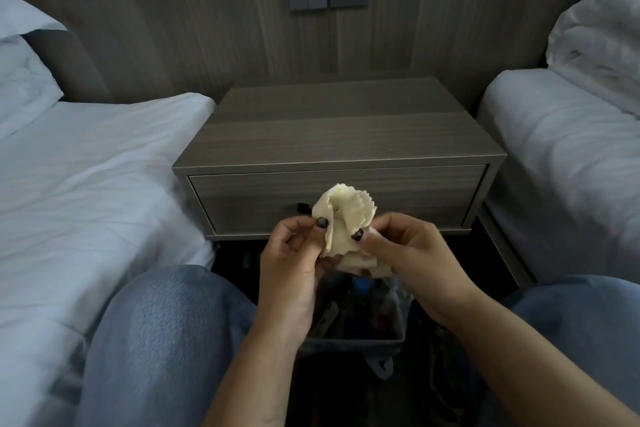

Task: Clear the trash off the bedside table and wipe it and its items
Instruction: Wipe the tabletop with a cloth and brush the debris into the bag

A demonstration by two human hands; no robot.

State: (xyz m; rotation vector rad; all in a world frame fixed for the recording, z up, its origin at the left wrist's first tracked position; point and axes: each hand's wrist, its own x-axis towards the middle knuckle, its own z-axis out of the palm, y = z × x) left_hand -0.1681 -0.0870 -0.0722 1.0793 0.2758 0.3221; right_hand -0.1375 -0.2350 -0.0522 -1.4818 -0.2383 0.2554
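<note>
While your left hand (294,253) and right hand (398,246) pinch the soft, light, pale yellow cloth (341,218) mid-frame, bunch it thick; it will flop at its edges.

Wood-grain bedside table (332,128) (single drawer (381,194)) between two white beds (86,191).

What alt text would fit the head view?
Both hands, left hand and right hand, hold a crumpled cream cloth before a grey bedside table between two white beds, above a bin of trash.
</note>
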